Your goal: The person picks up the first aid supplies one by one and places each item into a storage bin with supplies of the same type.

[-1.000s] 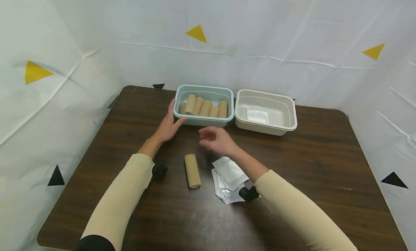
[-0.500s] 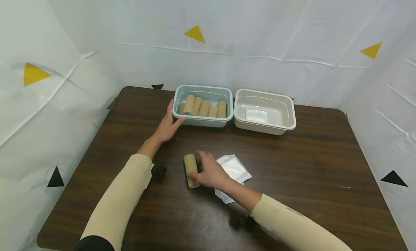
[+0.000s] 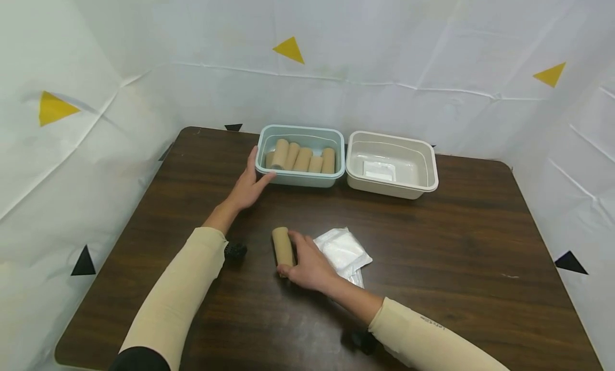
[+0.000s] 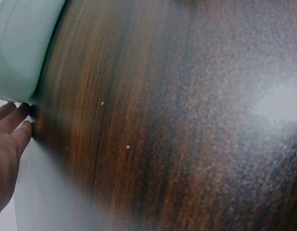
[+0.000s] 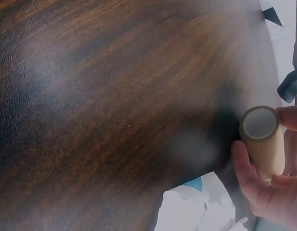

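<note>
A tan cardboard-like tube [image 3: 282, 245] lies lengthwise on the brown table, with a pale round end showing in the right wrist view. My right hand [image 3: 309, 264] grips it from the right side, thumb near its front end and fingers toward the far end. In the right wrist view, fingers and thumb close around the tube [image 5: 266, 149]. My left hand [image 3: 247, 184] rests at the left front corner of the light blue bin [image 3: 301, 180], fingers extended along its side and thumb at the front rim. Several similar tan tubes [image 3: 302, 160] fill the front of that bin.
White flat packets [image 3: 343, 251] lie stacked on the table [image 3: 432, 264], just right of my right hand. A beige bin [image 3: 384, 188] stands right of the blue one, holding a white packet [image 3: 379, 171]. White sheeting hangs behind and at both sides.
My right hand has come down from in front of the blue bin to the tube on the table and now grips it. The left hand stays at the bin's corner.
</note>
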Action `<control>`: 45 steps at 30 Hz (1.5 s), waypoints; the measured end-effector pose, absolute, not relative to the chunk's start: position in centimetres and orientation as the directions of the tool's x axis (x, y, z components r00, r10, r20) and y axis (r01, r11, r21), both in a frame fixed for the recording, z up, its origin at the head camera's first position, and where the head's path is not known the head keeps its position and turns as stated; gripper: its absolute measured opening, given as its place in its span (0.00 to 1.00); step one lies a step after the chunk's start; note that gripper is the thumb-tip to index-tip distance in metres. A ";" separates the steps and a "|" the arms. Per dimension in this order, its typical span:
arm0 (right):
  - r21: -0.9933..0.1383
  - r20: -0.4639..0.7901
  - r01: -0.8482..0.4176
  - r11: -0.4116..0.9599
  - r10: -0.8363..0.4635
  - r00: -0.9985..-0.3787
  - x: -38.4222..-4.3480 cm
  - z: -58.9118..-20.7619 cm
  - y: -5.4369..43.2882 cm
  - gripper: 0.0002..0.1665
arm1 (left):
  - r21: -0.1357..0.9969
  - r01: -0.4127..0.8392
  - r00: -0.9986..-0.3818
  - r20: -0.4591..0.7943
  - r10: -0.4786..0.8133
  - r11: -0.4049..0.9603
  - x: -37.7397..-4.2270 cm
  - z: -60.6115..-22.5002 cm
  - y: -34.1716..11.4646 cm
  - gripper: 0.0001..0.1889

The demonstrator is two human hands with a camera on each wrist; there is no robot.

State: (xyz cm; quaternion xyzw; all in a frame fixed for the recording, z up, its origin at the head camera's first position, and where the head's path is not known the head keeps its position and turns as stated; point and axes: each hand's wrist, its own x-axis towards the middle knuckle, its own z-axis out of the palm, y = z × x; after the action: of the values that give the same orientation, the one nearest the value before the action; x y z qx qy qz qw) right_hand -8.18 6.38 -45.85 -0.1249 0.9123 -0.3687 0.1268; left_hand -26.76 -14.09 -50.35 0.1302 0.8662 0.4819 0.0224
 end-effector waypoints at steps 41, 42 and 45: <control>-0.949 -0.295 0.247 0.198 -0.272 -0.916 -11.7 -41.7 10.4 0.35 | 0.848 0.199 -0.966 0.084 0.246 0.491 -26.8 -50.6 -14.2 0.46; -0.951 -0.297 0.260 0.168 -0.260 -0.919 -12.2 -41.4 10.7 0.35 | 0.848 0.203 -0.965 0.087 0.249 0.490 -26.8 -50.6 -14.2 0.46; -0.954 -0.299 0.289 0.075 -0.218 -0.929 -13.7 -40.4 11.7 0.34 | 0.852 0.201 -0.965 0.088 0.247 0.484 -26.9 -50.5 -14.1 0.47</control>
State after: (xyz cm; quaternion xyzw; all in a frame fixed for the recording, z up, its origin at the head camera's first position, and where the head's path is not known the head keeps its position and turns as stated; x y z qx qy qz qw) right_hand -13.74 11.67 -40.39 0.0252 0.7091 -0.6795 0.1865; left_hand -26.88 -14.10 -50.46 0.1303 0.8611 0.4909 0.0233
